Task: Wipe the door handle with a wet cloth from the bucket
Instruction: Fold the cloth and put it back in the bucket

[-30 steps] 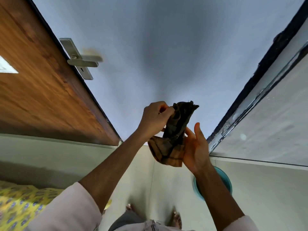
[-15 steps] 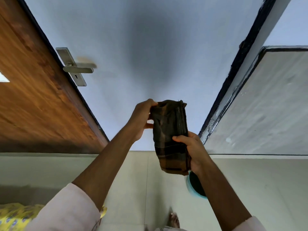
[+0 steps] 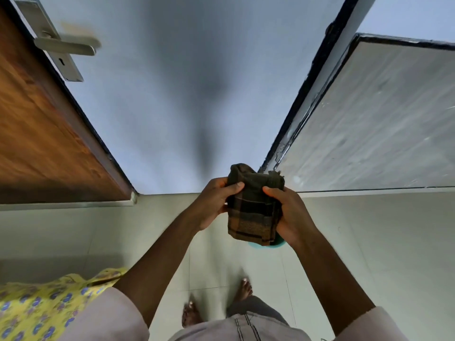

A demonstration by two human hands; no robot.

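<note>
A dark brown checked cloth [image 3: 253, 207], folded into a thick pad, is held in front of me by both hands. My left hand [image 3: 213, 203] grips its left edge with the thumb on top. My right hand [image 3: 290, 212] clasps its right side. Under the cloth only a thin teal sliver of the bucket [image 3: 275, 245] shows on the floor. The silver lever door handle [image 3: 65, 46] sits on its long metal plate at the top left, on the edge of the wooden door [image 3: 37, 134], far from both hands.
A pale blue wall [image 3: 184, 82] fills the middle. A black-framed grey panel [image 3: 381, 119] stands at the right. The floor is light tile [image 3: 123, 230]. A yellow flowered fabric [image 3: 44, 308] lies at the bottom left. My bare feet [image 3: 243, 290] stand on the tiles.
The cloth has been folded shorter and both hands now hold it lower. The view has tilted down, so the handle sits higher in the frame.
</note>
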